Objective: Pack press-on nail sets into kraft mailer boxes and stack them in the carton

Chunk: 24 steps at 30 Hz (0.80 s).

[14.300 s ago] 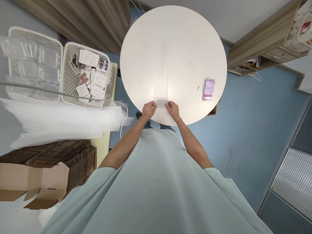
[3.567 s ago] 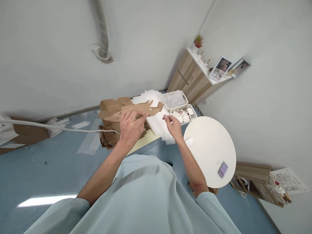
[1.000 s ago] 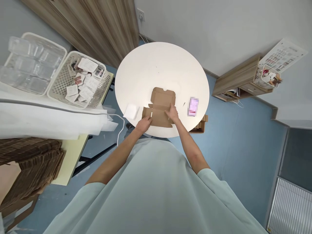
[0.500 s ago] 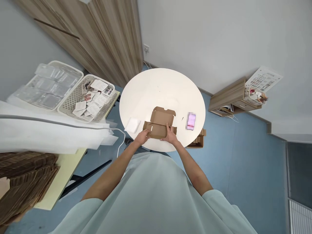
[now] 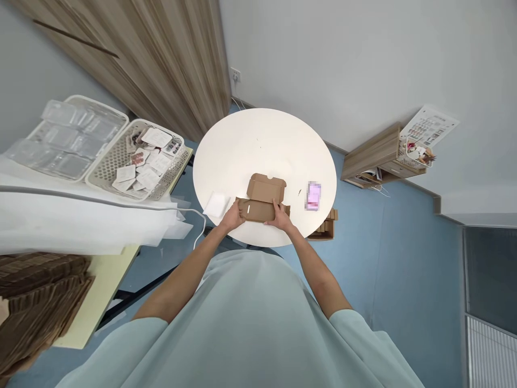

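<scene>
A brown cardboard box [image 5: 264,189] lies unfolded near the front edge of the round white table [image 5: 283,129], its lid panel spread away from me. My left hand [image 5: 233,216] is closed on the box's left end, with the fingers at the side flap. On the right, my right hand [image 5: 279,217] grips the front wall, thumb over the inside and fingers at the outer edge. Left of the box rests a white packet [image 5: 217,204]. A pink and purple item [image 5: 313,196], blurred by pixels, lies to the right.
On the left side table stand a basket of cards [image 5: 137,161] and a basket of clear plastic boxes [image 5: 76,134]. Flat cardboard [image 5: 44,307] is stacked below them. A carton [image 5: 325,229] sits on the floor by the table's right edge. A wooden cabinet [image 5: 375,153] stands farther right.
My left hand has shifted to the box's left end and its side flap. My right hand keeps its hold on the front wall. The whole view has shifted slightly.
</scene>
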### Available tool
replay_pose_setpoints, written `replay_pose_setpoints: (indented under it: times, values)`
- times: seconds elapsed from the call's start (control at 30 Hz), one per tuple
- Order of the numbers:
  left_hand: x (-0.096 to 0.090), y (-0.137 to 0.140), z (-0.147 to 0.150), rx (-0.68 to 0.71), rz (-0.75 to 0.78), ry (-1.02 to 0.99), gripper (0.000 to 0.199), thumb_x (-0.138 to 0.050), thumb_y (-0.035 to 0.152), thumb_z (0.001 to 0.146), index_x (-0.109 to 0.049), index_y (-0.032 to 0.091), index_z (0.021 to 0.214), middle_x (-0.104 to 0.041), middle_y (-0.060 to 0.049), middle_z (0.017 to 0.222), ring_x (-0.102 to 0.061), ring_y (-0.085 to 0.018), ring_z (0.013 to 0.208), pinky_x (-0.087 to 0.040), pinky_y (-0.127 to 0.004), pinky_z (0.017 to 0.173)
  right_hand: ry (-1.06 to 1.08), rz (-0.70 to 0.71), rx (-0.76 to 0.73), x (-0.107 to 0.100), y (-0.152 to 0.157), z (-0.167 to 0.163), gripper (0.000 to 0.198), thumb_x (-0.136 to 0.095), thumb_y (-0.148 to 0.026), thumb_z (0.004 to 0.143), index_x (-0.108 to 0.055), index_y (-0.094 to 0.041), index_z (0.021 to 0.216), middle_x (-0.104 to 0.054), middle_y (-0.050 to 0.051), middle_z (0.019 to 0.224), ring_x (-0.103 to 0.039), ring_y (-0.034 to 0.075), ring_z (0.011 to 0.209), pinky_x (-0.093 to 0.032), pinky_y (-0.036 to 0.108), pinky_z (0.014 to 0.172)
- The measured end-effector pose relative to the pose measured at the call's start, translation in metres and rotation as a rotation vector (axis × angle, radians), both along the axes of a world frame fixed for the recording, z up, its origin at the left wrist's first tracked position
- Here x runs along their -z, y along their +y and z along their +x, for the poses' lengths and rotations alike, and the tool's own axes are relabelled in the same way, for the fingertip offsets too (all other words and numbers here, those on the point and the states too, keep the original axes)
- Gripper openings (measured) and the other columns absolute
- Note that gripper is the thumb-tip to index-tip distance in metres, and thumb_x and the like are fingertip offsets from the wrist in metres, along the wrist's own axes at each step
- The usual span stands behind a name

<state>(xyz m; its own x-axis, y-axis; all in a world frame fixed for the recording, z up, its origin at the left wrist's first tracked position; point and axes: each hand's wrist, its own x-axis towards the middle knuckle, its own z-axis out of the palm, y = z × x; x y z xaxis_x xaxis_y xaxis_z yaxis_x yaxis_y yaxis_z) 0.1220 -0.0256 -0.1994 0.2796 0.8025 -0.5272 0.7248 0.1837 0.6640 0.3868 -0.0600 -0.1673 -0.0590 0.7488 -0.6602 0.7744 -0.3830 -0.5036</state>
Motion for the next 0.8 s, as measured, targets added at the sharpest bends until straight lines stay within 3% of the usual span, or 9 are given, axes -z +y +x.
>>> replay_pose_setpoints:
  times: [0.07,0.17,0.33,0.47,0.53,0.63,0.7,0.8]
  values:
    - [0.001,0.006,-0.001,0.032,0.001,0.008,0.102,-0.072,0.009,0.081,-0.025,0.005,0.171,-0.065,-0.027,0.149,-0.075,-0.029,0.126,-0.059,-0.037,0.106,0.008,0.011,-0.003,0.002,0.0,0.001,0.145,-0.1,-0.052,0.08,0.0,-0.033,0.183,-0.014,0.026,0.184,-0.044,0.043,0.163,-0.043,0.055,0.13]
    - [0.0,0.01,0.0,0.119,0.04,0.038,0.09,-0.067,0.005,0.08,-0.041,0.012,0.166,-0.065,-0.022,0.146,-0.074,-0.031,0.125,-0.058,-0.041,0.109,0.008,0.011,-0.009,0.004,0.001,0.002,0.143,-0.098,-0.052,0.082,0.001,-0.033,0.183,-0.014,0.026,0.184,-0.045,0.043,0.163,-0.043,0.055,0.13]
    - [-0.014,0.01,0.017,0.224,0.109,0.189,0.052,-0.059,0.013,0.097,-0.061,0.016,0.149,-0.065,-0.02,0.138,-0.071,-0.038,0.126,-0.058,-0.049,0.109,0.005,0.019,-0.017,0.006,0.002,0.002,0.143,-0.099,-0.051,0.082,0.0,-0.032,0.183,-0.015,0.026,0.183,-0.044,0.042,0.163,-0.044,0.052,0.129]
    - [-0.028,0.007,0.026,0.26,0.117,0.293,0.046,-0.049,0.017,0.105,-0.061,0.021,0.15,-0.063,-0.019,0.139,-0.072,-0.036,0.123,-0.061,-0.047,0.1,-0.003,0.011,-0.015,0.006,0.003,0.002,0.145,-0.099,-0.055,0.081,0.002,-0.034,0.182,-0.011,0.026,0.184,-0.044,0.042,0.163,-0.044,0.054,0.129]
    - [-0.031,0.006,0.024,0.22,0.152,0.35,0.049,-0.051,0.02,0.106,-0.056,0.024,0.155,-0.06,-0.019,0.144,-0.071,-0.036,0.124,-0.062,-0.046,0.097,-0.01,0.008,-0.014,0.006,0.003,0.002,0.143,-0.098,-0.055,0.082,0.001,-0.034,0.183,-0.012,0.026,0.184,-0.046,0.042,0.162,-0.045,0.054,0.128]
    - [-0.032,0.005,0.017,0.049,0.163,0.455,0.052,-0.059,0.027,0.105,-0.053,0.019,0.156,-0.055,-0.022,0.151,-0.069,-0.037,0.128,-0.063,-0.046,0.096,-0.023,0.011,-0.018,0.006,0.004,0.002,0.136,-0.096,-0.052,0.084,-0.004,-0.032,0.183,-0.013,0.026,0.184,-0.047,0.042,0.162,-0.046,0.052,0.128]
    - [-0.03,0.004,0.011,-0.03,0.107,0.513,0.047,-0.062,0.034,0.105,-0.059,0.015,0.148,-0.055,-0.024,0.149,-0.07,-0.038,0.127,-0.062,-0.046,0.096,-0.037,0.005,-0.024,0.006,0.005,0.002,0.133,-0.095,-0.05,0.086,-0.007,-0.03,0.183,-0.014,0.026,0.184,-0.047,0.043,0.162,-0.046,0.053,0.127]
    - [-0.028,0.001,0.005,-0.023,0.037,0.525,0.036,-0.056,0.039,0.108,-0.071,0.014,0.129,-0.06,-0.023,0.142,-0.072,-0.038,0.121,-0.061,-0.047,0.097,-0.046,-0.001,-0.031,0.006,0.005,0.003,0.131,-0.094,-0.049,0.087,-0.007,-0.031,0.183,-0.014,0.026,0.184,-0.049,0.043,0.161,-0.047,0.054,0.126]
